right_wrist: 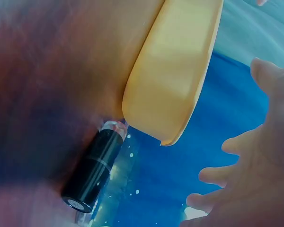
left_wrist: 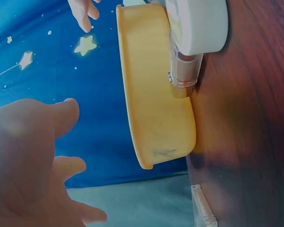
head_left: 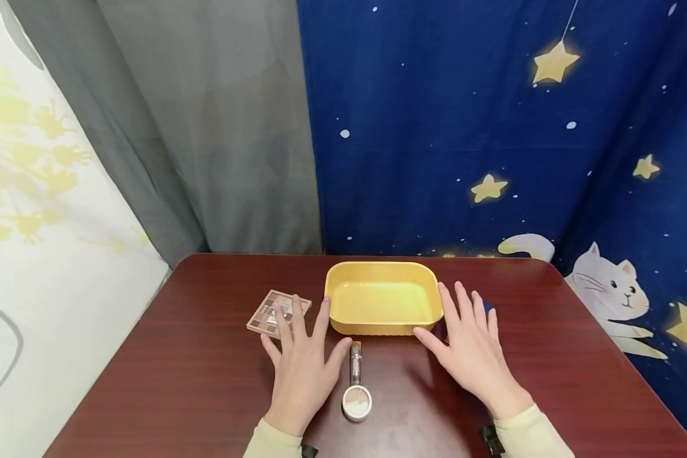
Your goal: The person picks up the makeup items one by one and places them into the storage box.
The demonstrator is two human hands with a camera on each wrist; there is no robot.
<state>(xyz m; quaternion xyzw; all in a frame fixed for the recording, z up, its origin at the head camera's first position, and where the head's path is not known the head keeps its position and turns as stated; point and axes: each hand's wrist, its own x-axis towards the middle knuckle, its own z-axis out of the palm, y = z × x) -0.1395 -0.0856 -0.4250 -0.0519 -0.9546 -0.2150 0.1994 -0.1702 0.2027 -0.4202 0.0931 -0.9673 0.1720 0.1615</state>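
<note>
Two bare hands are held well apart above the table point(head_left: 206, 381), fingers straight and spread, palms turned downward. The left hand point(head_left: 300, 375) reaches across the near edge of a makeup palette point(head_left: 264, 315) in the head view, though the left wrist view shows it raised above the table. The right hand point(head_left: 475, 356) hovers beside the right end of a yellow bin point(head_left: 383, 305). Near it, largely hidden from above, a black tube point(right_wrist: 92, 170) lies on the table just by the bin's corner; the small label on its end is too blurred to read. A blue item point(head_left: 488, 306) peeks out behind the right fingers.

Between the hands, a slim clear-and-brown tube point(head_left: 356, 366) lies in front of the bin, with a round white pot point(head_left: 357, 403) just nearer the person. Print on the palette and the slim tube is too small to read. Behind the table hang a grey curtain point(head_left: 217, 127) and a blue curtain point(head_left: 412, 159) with stars and a white cat.
</note>
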